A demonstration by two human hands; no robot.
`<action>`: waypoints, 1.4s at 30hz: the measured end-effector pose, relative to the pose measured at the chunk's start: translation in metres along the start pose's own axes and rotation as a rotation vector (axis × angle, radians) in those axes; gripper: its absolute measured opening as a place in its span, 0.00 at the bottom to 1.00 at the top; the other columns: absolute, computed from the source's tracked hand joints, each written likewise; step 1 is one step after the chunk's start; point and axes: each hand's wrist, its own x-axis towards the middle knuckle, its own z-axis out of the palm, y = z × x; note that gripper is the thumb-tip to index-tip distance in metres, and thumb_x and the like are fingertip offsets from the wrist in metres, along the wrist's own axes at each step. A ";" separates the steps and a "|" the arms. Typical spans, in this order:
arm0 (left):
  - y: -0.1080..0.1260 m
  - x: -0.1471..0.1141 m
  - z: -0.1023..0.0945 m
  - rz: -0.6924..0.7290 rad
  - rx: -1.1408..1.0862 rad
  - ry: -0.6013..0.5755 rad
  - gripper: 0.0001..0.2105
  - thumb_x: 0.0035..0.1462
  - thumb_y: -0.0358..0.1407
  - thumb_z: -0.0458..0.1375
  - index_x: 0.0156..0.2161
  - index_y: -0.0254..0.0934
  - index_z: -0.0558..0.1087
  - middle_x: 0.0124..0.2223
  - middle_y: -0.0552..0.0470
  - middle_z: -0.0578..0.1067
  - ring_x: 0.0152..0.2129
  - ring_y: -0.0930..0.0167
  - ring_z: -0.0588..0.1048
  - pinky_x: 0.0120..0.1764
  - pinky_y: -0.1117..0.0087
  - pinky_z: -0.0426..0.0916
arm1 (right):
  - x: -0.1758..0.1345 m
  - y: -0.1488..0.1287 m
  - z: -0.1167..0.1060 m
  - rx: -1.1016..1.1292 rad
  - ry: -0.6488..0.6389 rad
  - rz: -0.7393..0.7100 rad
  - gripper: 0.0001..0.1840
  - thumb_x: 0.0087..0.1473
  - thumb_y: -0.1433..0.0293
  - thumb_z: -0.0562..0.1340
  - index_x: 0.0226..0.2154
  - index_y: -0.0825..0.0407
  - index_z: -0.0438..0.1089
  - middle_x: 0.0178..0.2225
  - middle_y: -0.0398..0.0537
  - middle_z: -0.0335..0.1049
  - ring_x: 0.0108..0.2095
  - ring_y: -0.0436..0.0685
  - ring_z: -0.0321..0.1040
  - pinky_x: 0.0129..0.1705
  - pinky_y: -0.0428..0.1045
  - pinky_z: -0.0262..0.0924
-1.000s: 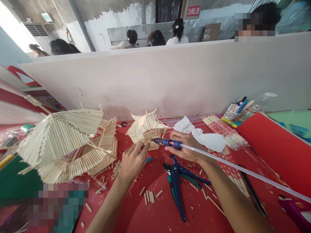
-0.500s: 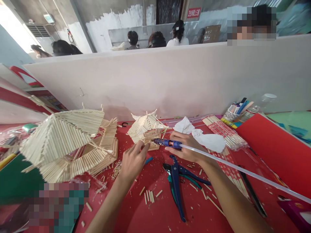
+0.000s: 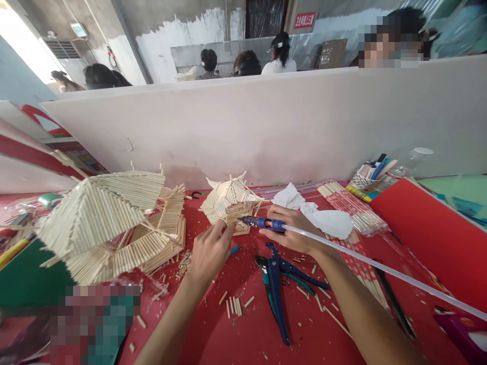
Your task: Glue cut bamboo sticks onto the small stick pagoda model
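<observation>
My right hand (image 3: 292, 229) grips a blue glue gun (image 3: 262, 222) with a long clear glue stick (image 3: 380, 269) trailing out to the right. Its nozzle points left at the lower edge of a small model roof (image 3: 228, 200) built of pale wooden sticks. My left hand (image 3: 209, 251) rests on the red table (image 3: 251, 329) with its fingertips pinched at that same edge; whether it holds a stick piece I cannot tell.
A large stick-built roof (image 3: 102, 218) stands at the left. Blue cutting pliers (image 3: 277, 284) lie between my arms among cut stick bits (image 3: 234, 305). White tissue (image 3: 319, 215), bundled chopsticks (image 3: 353, 208), a pen cup (image 3: 367, 175) and a white partition (image 3: 266, 121) lie beyond. Other people sit behind it.
Almost nothing: my left fingertips have crept slightly up toward the small roof, and the view has shifted a little. The glue gun stays in place.
</observation>
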 end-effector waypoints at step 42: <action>-0.064 -0.275 -0.172 -1.080 0.316 -0.679 0.13 0.60 0.34 0.49 0.48 0.45 0.70 0.42 0.53 0.80 0.36 0.65 0.78 0.31 0.71 0.61 | -0.009 0.006 -0.010 -0.022 0.077 0.117 0.12 0.57 0.56 0.64 0.34 0.46 0.70 0.34 0.45 0.76 0.33 0.59 0.74 0.31 0.51 0.61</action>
